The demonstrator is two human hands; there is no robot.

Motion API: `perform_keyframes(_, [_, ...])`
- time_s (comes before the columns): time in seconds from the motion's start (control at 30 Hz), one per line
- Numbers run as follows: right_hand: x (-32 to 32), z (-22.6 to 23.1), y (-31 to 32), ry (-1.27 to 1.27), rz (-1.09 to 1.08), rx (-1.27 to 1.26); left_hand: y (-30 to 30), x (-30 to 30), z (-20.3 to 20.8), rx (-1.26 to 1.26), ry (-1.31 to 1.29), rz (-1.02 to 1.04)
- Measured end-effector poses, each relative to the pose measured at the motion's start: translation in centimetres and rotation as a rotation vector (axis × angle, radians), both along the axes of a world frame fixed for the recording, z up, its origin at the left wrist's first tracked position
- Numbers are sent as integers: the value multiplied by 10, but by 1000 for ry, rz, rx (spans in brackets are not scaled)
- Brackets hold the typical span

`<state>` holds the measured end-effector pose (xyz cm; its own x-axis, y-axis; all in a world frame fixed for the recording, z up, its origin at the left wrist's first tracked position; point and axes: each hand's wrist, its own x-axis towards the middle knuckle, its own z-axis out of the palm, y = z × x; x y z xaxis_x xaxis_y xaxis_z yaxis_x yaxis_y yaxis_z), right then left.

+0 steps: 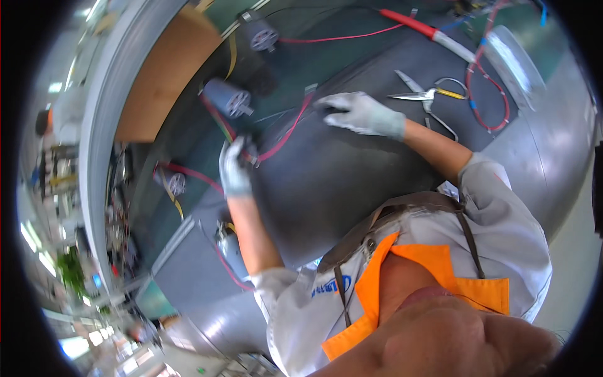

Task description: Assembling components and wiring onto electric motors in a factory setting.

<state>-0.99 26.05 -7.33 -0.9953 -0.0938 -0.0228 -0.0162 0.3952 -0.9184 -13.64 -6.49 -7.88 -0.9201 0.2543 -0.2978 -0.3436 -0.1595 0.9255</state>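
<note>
My left hand (234,169), in a pale glove, is closed round a bundle of wires (224,127) running back to a grey cylindrical motor (227,98); a small dark part at its fingertips is too blurred to name. From there a red wire (286,139) curves right and up to a pale end piece (311,89). Just right of that end my right hand (364,114), gloved too, is open, thumb and fingers apart with nothing visible between them. Scissors (429,95) with a yellow-marked handle lie opened on the dark mat (301,207), right of that hand.
Another motor (259,31) stands farther back, and a third (171,181) lies at the left. A red-and-white pen-like tool (427,28) trails a looped red cord (472,103). Beside it sits a clear plastic tray (515,66). A brown cardboard piece (166,75) leans at the far left rail.
</note>
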Motion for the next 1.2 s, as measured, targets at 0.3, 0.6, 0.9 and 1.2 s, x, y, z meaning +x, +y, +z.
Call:
perform_keyframes(0.3, [91, 42, 286, 343, -928, -396, 10, 215, 10, 178, -51, 149])
perform_keyframes(0.6, [45, 25, 138, -83, 74, 107, 40, 239, 58, -201, -90, -214])
perform_keyframes(0.9, [94, 44, -1, -33, 264, -415, 101, 190, 41, 288, 33, 109])
perform_keyframes(1.2, [75, 46, -24, -182, 239, -757, 124, 176, 51, 392, -54, 166])
